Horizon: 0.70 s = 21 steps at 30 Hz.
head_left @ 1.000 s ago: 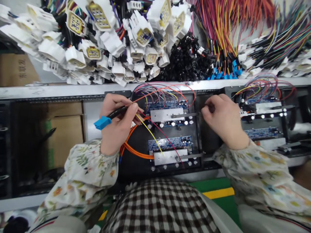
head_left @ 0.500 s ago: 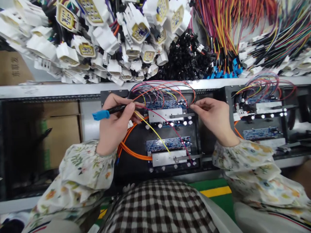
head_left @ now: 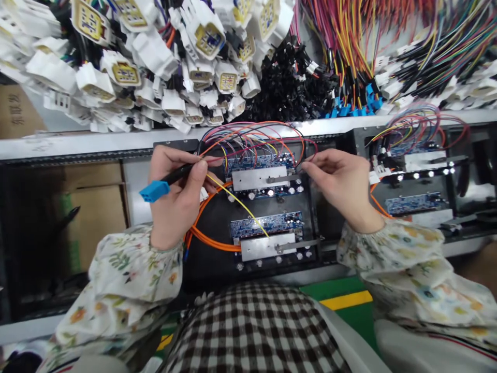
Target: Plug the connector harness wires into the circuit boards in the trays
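My left hand (head_left: pixel 176 202) grips a black-handled tool (head_left: pixel 178 173) with a blue block (head_left: pixel 154 191) at its end, and a yellow wire (head_left: pixel 236 203) runs from beside my fingers to the lower circuit board (head_left: pixel 267 225). My right hand (head_left: pixel 339 184) sits at the right end of the upper circuit board (head_left: pixel 260 163), its fingertips close together by thin coloured wires (head_left: pixel 264 137). I cannot tell whether they pinch a wire. Both boards lie on a black panel (head_left: pixel 213 261), with an orange cable (head_left: pixel 205 238) looped beside them.
Piles of white multi-pin connectors (head_left: pixel 171 67) and bundles of coloured wires (head_left: pixel 368 41) lie beyond a pale rail (head_left: pixel 77 145). Another panel with boards (head_left: pixel 415 204) stands to the right. A cardboard box (head_left: pixel 93 217) shows below the rail at left.
My right fingertips have moved left, toward the upper board's wires. The whole view has shifted slightly, and my left hand still holds the tool.
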{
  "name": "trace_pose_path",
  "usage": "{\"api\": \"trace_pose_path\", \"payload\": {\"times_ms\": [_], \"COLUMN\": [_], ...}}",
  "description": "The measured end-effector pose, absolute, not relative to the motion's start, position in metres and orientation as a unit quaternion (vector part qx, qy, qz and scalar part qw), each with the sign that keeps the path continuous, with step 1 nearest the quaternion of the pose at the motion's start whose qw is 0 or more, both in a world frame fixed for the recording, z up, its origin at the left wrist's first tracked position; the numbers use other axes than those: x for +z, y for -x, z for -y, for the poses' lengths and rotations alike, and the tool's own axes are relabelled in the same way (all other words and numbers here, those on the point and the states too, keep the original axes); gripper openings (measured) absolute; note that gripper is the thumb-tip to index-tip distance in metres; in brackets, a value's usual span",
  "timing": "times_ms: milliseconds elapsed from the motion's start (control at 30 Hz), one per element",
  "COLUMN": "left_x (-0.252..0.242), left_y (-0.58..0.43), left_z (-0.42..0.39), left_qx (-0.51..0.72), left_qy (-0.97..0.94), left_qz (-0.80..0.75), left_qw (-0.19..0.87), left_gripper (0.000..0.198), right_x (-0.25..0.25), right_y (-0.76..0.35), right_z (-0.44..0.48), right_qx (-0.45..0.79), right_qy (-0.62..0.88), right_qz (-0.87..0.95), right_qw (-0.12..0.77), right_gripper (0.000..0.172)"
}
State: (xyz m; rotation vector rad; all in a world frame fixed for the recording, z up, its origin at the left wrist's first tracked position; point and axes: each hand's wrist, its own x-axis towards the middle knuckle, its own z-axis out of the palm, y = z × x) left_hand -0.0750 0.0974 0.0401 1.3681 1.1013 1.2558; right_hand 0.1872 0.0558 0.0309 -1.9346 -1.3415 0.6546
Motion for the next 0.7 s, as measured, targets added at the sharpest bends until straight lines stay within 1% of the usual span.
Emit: {"api": "trace_pose_path", "payload": {"times_ms": [33, 100, 367, 433, 533, 633, 700], "left_x": [0.039, 0.038, 0.035, 0.036, 0.035, 0.035, 0.036], "left_y": [0.075, 0.074, 0.074, 0.075, 0.076, 0.078, 0.078], "left_z": [-0.098, -0.098, -0.099, -0.097, -0.096, -0.095, -0.095], "left_qx": [0.510, 0.502, 0.510, 0.508, 0.511, 0.504, 0.493], "left_qy": [-0.561, -0.564, -0.569, -0.569, -0.579, -0.601, -0.606], "left_qz": [-0.450, -0.448, -0.438, -0.443, -0.431, -0.420, -0.431], "left_qw": [0.472, 0.479, 0.474, 0.470, 0.466, 0.457, 0.452], "left_gripper": [0.013, 0.011, 0.015, 0.015, 0.013, 0.013, 0.012], "right_x": [0.028, 0.024, 0.023, 0.027, 0.037, 0.042, 0.038], "right_y": [-0.185, -0.180, -0.180, -0.182, -0.186, -0.188, -0.188], "right_z": [-0.057, -0.058, -0.058, -0.060, -0.063, -0.067, -0.069], "right_qx": [0.283, 0.306, 0.305, 0.302, 0.265, 0.194, 0.190], "right_qy": [0.741, 0.742, 0.746, 0.747, 0.751, 0.765, 0.766], "right_qz": [0.497, 0.480, 0.487, 0.503, 0.542, 0.554, 0.561], "right_qw": [0.352, 0.355, 0.336, 0.312, 0.267, 0.266, 0.249], "right_gripper": [0.007, 0.008, 0.010, 0.013, 0.018, 0.027, 0.021]}}
